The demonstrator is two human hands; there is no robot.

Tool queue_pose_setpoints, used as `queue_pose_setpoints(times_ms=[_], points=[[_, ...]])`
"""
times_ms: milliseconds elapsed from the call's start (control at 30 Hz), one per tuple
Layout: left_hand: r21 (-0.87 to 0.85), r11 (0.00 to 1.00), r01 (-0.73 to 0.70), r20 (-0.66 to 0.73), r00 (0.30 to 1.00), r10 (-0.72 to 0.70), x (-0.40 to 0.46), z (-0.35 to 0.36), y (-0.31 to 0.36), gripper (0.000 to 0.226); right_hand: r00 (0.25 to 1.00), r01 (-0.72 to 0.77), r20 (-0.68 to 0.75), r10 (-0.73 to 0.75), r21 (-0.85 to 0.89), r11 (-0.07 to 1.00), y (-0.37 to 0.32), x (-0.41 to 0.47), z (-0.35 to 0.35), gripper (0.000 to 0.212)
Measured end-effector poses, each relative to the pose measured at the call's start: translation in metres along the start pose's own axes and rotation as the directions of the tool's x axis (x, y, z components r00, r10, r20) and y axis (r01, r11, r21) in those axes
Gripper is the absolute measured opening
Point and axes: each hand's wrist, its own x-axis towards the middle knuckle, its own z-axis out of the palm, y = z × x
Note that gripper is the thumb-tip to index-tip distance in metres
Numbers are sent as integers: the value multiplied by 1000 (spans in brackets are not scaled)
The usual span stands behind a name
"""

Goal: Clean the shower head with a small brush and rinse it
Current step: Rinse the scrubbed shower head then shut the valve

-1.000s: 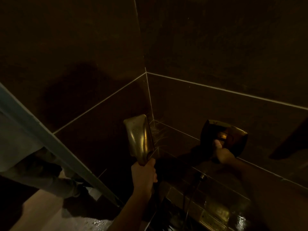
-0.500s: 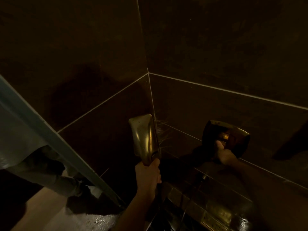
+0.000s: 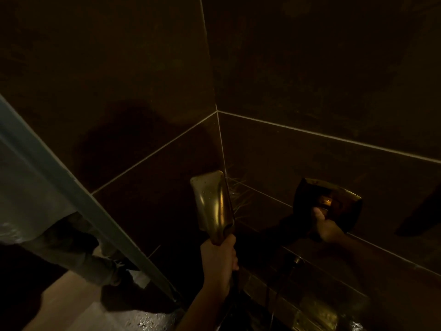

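Note:
The scene is dim. My left hand grips the handle of a shiny, rectangular shower head, held upright near the corner of the tiled walls. Thin water jets spray from its face to the right, against the wall. My right hand reaches to the wall-mounted shower valve, a glossy dark plate with a lever, and its fingers are closed on the lever. No brush is visible.
Dark brown wall tiles meet in a corner ahead. A glass shower screen edge runs diagonally at left, with another person's legs behind it. The hose hangs below the valve. Wet floor lies below.
The shower head and my left hand shifted slightly right and up in the view. Water keeps spraying onto the wall. My right hand stays on the valve lever.

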Motion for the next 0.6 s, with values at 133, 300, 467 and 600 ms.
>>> queue_pose_setpoints(times_ms=[133, 300, 467, 600], points=[[-13, 1000, 7, -5, 1000, -7, -2, 0, -1, 21, 999, 33, 16, -34, 22, 999, 0, -3, -1, 60], [-12, 1000, 8, -10, 1000, -8, -5, -2, 1, 17, 998, 55, 40, -56, 24, 998, 0, -1, -4, 51], [-19, 1000, 7, -40, 999, -8, -5, -1, 3, 12, 998, 59, 36, -58, -8, 998, 4, 3, 0, 54], [-24, 1000, 19, -47, 999, -21, -3, 0, 4, 18, 999, 26, -20, -27, -60, 998, 7, 7, 3, 69]])
